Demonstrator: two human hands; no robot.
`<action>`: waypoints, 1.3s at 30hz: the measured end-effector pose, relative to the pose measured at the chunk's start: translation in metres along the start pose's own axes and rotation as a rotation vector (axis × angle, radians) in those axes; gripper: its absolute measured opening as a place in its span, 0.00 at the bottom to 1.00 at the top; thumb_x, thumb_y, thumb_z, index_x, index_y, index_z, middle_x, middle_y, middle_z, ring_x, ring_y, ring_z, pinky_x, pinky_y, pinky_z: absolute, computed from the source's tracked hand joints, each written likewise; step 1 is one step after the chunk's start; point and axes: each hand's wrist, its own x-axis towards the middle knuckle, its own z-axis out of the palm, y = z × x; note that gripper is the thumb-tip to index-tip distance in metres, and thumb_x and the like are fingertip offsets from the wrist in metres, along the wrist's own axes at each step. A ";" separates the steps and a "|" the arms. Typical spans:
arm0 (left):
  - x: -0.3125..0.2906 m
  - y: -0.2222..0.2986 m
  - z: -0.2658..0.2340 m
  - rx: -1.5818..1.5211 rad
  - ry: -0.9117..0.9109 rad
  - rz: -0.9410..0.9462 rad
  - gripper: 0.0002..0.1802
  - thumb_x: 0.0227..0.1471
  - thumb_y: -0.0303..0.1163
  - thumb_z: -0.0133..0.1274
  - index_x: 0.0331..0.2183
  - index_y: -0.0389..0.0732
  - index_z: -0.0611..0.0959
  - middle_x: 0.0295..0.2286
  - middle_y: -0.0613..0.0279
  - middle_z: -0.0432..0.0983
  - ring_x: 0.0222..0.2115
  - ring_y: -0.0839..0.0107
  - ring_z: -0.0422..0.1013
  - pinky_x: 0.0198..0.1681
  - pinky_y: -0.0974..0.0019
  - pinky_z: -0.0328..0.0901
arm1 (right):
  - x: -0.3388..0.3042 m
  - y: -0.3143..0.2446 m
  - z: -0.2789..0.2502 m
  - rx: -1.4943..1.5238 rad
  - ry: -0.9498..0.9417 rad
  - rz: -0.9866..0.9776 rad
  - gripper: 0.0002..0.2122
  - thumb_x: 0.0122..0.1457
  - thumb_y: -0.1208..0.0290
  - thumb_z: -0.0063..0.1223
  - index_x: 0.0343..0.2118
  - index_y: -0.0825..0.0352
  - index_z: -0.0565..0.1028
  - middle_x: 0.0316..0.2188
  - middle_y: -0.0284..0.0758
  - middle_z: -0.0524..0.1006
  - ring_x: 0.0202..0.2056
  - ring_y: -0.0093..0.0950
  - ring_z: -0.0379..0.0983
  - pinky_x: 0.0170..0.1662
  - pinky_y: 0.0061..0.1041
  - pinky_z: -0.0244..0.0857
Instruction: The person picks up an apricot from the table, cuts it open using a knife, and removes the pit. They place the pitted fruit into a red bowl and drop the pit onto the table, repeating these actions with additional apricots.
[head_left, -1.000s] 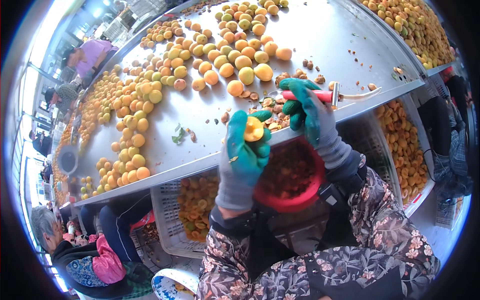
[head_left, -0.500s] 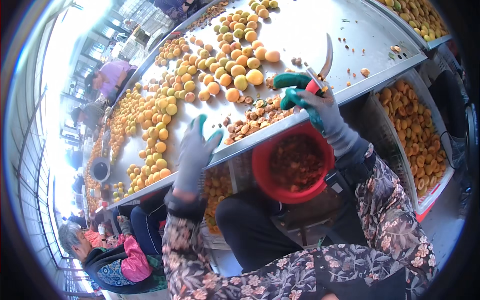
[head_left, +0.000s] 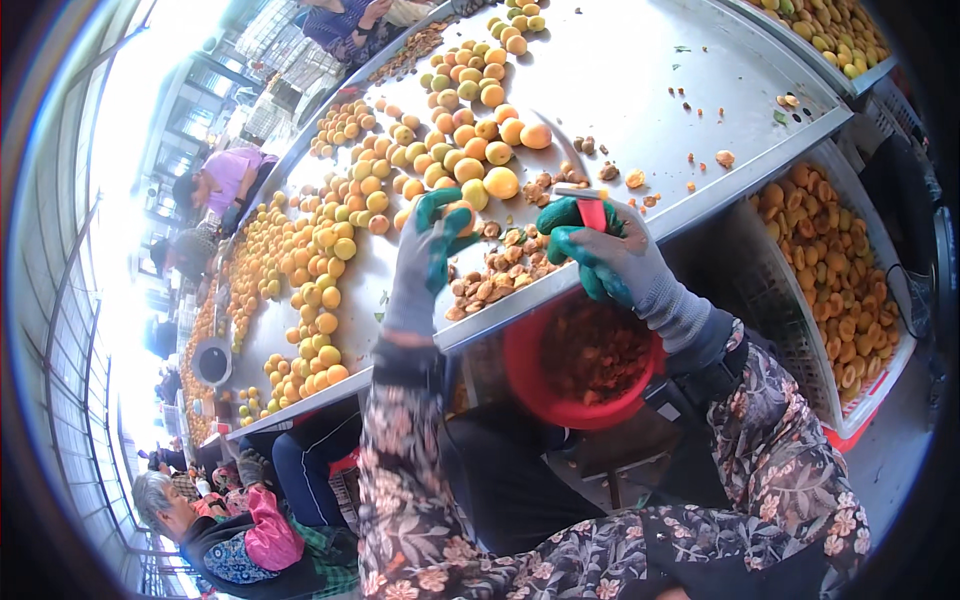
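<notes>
Both my hands wear grey gloves with green fingers. My left hand (head_left: 430, 243) is at the near edge of the metal table, its fingers and thumb closed round an orange apricot (head_left: 461, 212). In my right hand (head_left: 605, 245) is a curved knife (head_left: 592, 212) by its red handle; the blade points up and away over the table and looks faint against the bright metal. Whole apricots (head_left: 463, 150) lie in a band beyond my hands. Between the hands, by the table edge, is a heap of brown apricot stones (head_left: 500, 278).
A red bucket (head_left: 520, 375) of dark pieces stands below the table edge. On the right is a white crate (head_left: 800, 330) of halved apricots. Another tray of apricots (head_left: 835, 35) is at the far right. A person in a pink sleeve (head_left: 272, 535) sits to my left; others are farther off.
My left hand has moved right and away from me and closed round an apricot. My right hand has come slightly left and lower, turning the knife blade from upright-right toward the far left.
</notes>
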 end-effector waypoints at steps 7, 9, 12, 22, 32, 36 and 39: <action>-0.112 0.022 0.069 -0.555 -0.024 0.088 0.32 0.45 0.20 0.58 0.54 0.33 0.70 0.52 0.58 0.62 0.52 0.68 0.65 0.51 0.66 0.67 | -0.021 0.020 0.023 -0.447 -0.181 0.024 0.13 0.53 0.74 0.55 0.43 0.68 0.75 0.27 0.33 0.76 0.28 0.20 0.71 0.34 0.24 0.68; -0.114 0.016 0.072 -0.074 0.064 0.331 0.29 0.46 0.22 0.56 0.53 0.34 0.70 0.49 0.56 0.66 0.50 0.67 0.66 0.53 0.65 0.64 | -0.029 0.020 0.026 -0.772 -0.166 -0.192 0.16 0.53 0.75 0.55 0.46 0.69 0.74 0.31 0.41 0.78 0.34 0.29 0.75 0.40 0.29 0.68; -0.112 0.005 0.070 -0.343 0.070 0.241 0.28 0.43 0.18 0.60 0.48 0.35 0.73 0.50 0.57 0.65 0.48 0.70 0.67 0.50 0.68 0.66 | -0.035 0.019 0.030 -0.905 -0.136 -0.255 0.17 0.52 0.76 0.56 0.47 0.70 0.73 0.34 0.45 0.78 0.38 0.34 0.77 0.42 0.30 0.68; -0.110 -0.006 0.059 -0.144 0.126 0.184 0.25 0.43 0.23 0.60 0.45 0.37 0.72 0.36 0.57 0.74 0.37 0.69 0.73 0.43 0.66 0.67 | -0.027 0.036 0.028 -0.999 -0.210 -0.154 0.23 0.51 0.77 0.60 0.51 0.70 0.71 0.39 0.46 0.77 0.40 0.39 0.76 0.44 0.32 0.69; -0.124 0.009 0.063 0.433 0.373 0.259 0.24 0.42 0.24 0.57 0.44 0.35 0.71 0.35 0.49 0.71 0.35 0.54 0.72 0.40 0.56 0.67 | -0.027 0.042 0.041 -1.103 -0.242 0.022 0.19 0.52 0.75 0.57 0.49 0.68 0.72 0.36 0.47 0.77 0.38 0.43 0.76 0.43 0.34 0.70; -0.128 0.010 0.064 0.541 0.398 0.175 0.23 0.42 0.24 0.57 0.43 0.35 0.71 0.35 0.47 0.71 0.35 0.50 0.71 0.39 0.54 0.66 | -0.025 0.045 0.057 -1.009 -0.186 -0.023 0.14 0.53 0.74 0.53 0.45 0.67 0.74 0.32 0.45 0.78 0.35 0.40 0.77 0.41 0.33 0.70; -0.121 0.001 0.062 0.442 0.375 0.240 0.25 0.41 0.25 0.58 0.45 0.35 0.70 0.37 0.47 0.70 0.36 0.50 0.71 0.40 0.55 0.66 | -0.027 0.043 0.060 -0.694 -0.140 0.224 0.13 0.53 0.75 0.52 0.43 0.69 0.74 0.29 0.41 0.78 0.33 0.34 0.78 0.38 0.31 0.71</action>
